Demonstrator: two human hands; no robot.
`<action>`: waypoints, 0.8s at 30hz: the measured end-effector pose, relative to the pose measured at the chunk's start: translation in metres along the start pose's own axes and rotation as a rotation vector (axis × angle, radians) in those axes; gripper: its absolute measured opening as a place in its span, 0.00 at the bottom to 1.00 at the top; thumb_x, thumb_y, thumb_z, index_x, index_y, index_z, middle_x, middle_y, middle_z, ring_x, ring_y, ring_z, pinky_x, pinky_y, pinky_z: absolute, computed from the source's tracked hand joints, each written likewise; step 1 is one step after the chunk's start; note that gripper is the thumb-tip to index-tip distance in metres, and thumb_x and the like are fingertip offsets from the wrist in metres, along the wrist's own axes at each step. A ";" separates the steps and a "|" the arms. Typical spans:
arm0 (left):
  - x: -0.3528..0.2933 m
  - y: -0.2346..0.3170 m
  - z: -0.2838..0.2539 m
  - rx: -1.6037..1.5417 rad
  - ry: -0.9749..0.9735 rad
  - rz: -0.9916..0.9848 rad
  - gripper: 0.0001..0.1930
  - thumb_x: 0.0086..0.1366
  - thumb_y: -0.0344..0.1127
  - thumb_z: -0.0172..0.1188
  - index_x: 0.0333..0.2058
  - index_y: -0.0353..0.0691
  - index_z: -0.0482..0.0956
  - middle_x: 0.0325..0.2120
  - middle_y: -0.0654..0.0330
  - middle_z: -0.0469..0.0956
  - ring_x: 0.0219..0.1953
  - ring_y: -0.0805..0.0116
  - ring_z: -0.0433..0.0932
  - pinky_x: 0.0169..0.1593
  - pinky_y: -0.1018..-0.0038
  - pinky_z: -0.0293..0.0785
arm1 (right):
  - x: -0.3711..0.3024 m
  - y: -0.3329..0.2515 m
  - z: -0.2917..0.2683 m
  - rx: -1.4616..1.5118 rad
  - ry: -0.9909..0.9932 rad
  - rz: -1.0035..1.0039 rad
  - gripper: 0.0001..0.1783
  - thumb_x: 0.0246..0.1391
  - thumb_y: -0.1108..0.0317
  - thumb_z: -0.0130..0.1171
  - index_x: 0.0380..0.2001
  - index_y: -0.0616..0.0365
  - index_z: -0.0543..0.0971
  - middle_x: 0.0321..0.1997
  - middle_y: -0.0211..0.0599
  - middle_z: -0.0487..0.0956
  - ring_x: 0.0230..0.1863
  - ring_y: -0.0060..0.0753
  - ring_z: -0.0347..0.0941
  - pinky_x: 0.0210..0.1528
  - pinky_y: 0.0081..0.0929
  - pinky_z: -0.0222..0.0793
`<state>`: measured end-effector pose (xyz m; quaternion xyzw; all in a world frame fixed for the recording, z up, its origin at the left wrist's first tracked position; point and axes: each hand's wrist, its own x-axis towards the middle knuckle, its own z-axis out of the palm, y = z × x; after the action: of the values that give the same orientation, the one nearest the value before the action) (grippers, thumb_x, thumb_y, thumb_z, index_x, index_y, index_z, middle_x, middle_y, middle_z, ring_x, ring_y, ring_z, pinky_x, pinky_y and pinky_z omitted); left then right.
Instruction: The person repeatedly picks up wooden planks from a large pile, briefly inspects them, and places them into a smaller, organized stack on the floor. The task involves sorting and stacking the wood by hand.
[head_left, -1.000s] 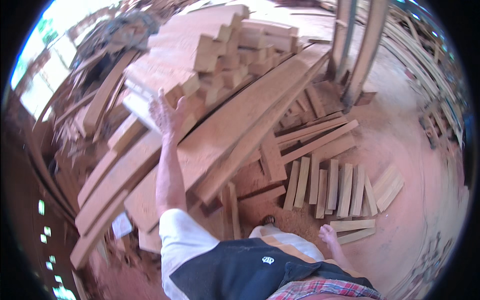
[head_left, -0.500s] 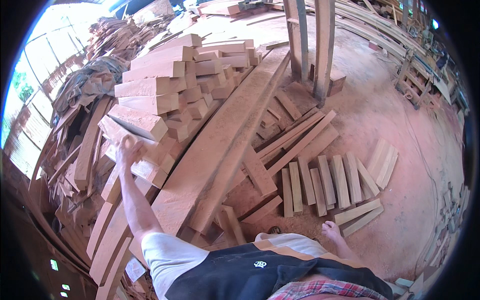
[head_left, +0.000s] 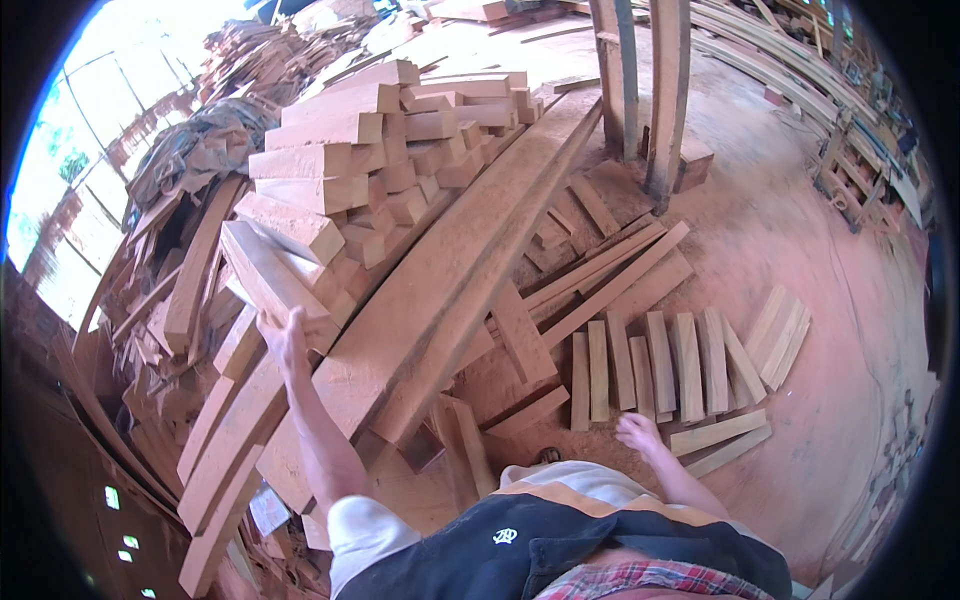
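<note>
My left hand (head_left: pixel 287 338) is at the near end of a squared wooden block (head_left: pixel 265 268) on the side of a tall stack, its thumb and fingers around the block's end. That block lies tilted against the neighbouring blocks of the stack (head_left: pixel 320 130). My right hand (head_left: pixel 637 432) hangs over the floor on the right, fingers curled in, with nothing visible in it. Closest to it are several short wooden pieces standing in a row (head_left: pixel 688 365) and a pair of short pieces lying flat (head_left: pixel 718 432).
A long thick beam (head_left: pixel 450 255) runs diagonally between the stack and the floor pieces. Two upright posts (head_left: pixel 665 100) stand beyond it. Loose planks (head_left: pixel 610 300) lie beside the beam. Crumpled sheeting (head_left: pixel 205 150) and scrap wood are at the left, long boards (head_left: pixel 760 70) at the far right.
My left hand has moved nearer to me and down to the block's near end, and the block has shifted with it. My right hand has moved slightly left and up.
</note>
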<state>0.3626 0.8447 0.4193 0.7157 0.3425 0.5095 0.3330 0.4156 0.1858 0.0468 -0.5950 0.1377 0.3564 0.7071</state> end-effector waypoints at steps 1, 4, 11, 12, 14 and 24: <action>-0.040 -0.007 -0.003 -0.303 -0.012 -0.080 0.40 0.56 0.42 0.66 0.64 0.28 0.66 0.65 0.42 0.68 0.63 0.49 0.74 0.66 0.54 0.72 | 0.004 -0.021 0.023 -0.057 -0.041 -0.032 0.18 0.67 0.59 0.63 0.53 0.59 0.77 0.35 0.26 0.77 0.32 0.20 0.73 0.31 0.20 0.68; -0.161 -0.017 -0.022 -0.933 -0.135 -0.432 0.37 0.58 0.41 0.64 0.64 0.31 0.66 0.61 0.48 0.73 0.63 0.51 0.73 0.68 0.52 0.71 | 0.016 -0.084 0.095 -0.236 -0.297 -0.244 0.26 0.70 0.56 0.60 0.63 0.62 0.74 0.52 0.37 0.81 0.51 0.29 0.78 0.52 0.32 0.76; -0.386 0.015 -0.030 -1.289 -0.169 -0.836 0.39 0.57 0.46 0.65 0.65 0.35 0.67 0.53 0.52 0.79 0.56 0.52 0.80 0.61 0.53 0.77 | 0.000 -0.165 0.277 -0.308 -0.919 -0.030 0.39 0.72 0.41 0.51 0.74 0.57 0.61 0.69 0.54 0.73 0.67 0.46 0.73 0.71 0.42 0.65; -0.406 0.021 -0.030 -1.287 -0.202 -0.842 0.39 0.57 0.46 0.65 0.65 0.35 0.67 0.54 0.52 0.78 0.56 0.53 0.80 0.61 0.54 0.77 | -0.009 -0.162 0.294 -0.242 -1.019 0.057 0.43 0.69 0.38 0.53 0.75 0.57 0.59 0.71 0.53 0.71 0.69 0.45 0.70 0.72 0.41 0.63; -0.434 0.030 -0.028 -1.296 -0.219 -0.904 0.40 0.58 0.45 0.66 0.66 0.35 0.65 0.55 0.52 0.77 0.58 0.53 0.78 0.64 0.55 0.75 | -0.025 -0.154 0.319 -0.344 -1.139 -0.131 0.47 0.65 0.39 0.60 0.73 0.60 0.60 0.69 0.51 0.71 0.69 0.42 0.69 0.72 0.39 0.63; -0.470 0.024 -0.014 -1.097 -0.557 -0.972 0.44 0.68 0.48 0.66 0.74 0.43 0.51 0.70 0.52 0.61 0.68 0.52 0.67 0.70 0.55 0.67 | -0.071 -0.159 0.221 -1.153 -0.745 -0.494 0.55 0.40 0.54 0.76 0.71 0.60 0.64 0.67 0.51 0.74 0.65 0.50 0.74 0.66 0.43 0.71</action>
<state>0.2365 0.4431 0.2071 0.3202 0.2206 0.2049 0.8983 0.4206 0.3636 0.2648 -0.7256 -0.4601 0.3813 0.3412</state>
